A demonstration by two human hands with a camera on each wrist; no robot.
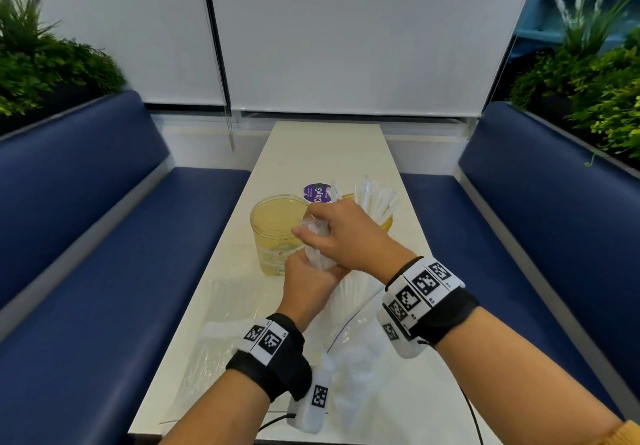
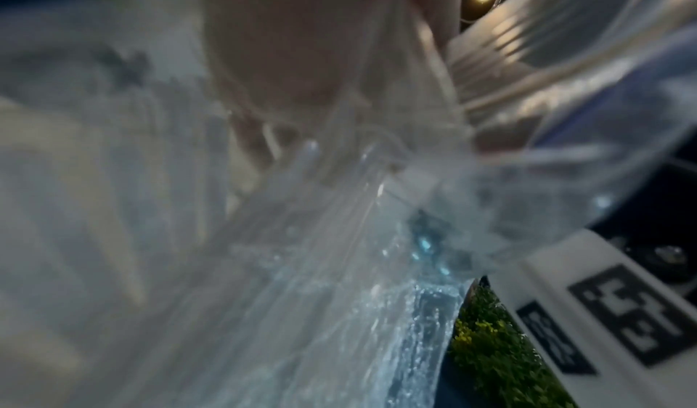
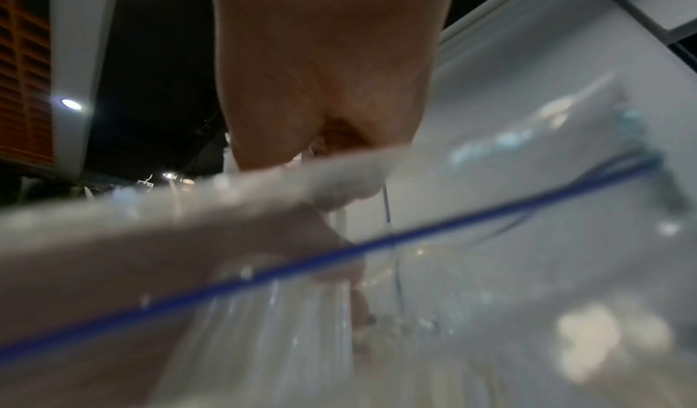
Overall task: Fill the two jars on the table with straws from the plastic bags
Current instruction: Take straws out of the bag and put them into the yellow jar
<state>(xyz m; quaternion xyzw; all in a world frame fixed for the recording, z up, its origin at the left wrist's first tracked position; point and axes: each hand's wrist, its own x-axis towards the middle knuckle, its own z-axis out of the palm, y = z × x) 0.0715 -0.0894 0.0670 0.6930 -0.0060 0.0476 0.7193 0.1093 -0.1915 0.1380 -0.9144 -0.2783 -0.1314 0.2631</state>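
Over the table's middle both hands hold a bundle of white wrapped straws [image 1: 316, 254]. My left hand [image 1: 306, 280] grips its lower part, and my right hand [image 1: 341, 233] grips its top just above. A clear zip bag [image 1: 349, 334] with a blue seal line hangs from the bundle down to the table. The empty yellowish jar [image 1: 277, 233] stands just left of the hands. A second jar [image 1: 388, 223], with straws [image 1: 370, 199] sticking up out of it, stands behind my right hand. The wrist views show blurred bag plastic [image 2: 339, 265] and the blue seal [image 3: 415, 235].
An empty clear bag [image 1: 225, 323] lies flat at the near left of the white table [image 1: 329, 154]. A purple round label [image 1: 317, 193] lies behind the jars. Blue benches [image 1: 104, 237] flank the table on both sides, with plants behind them.
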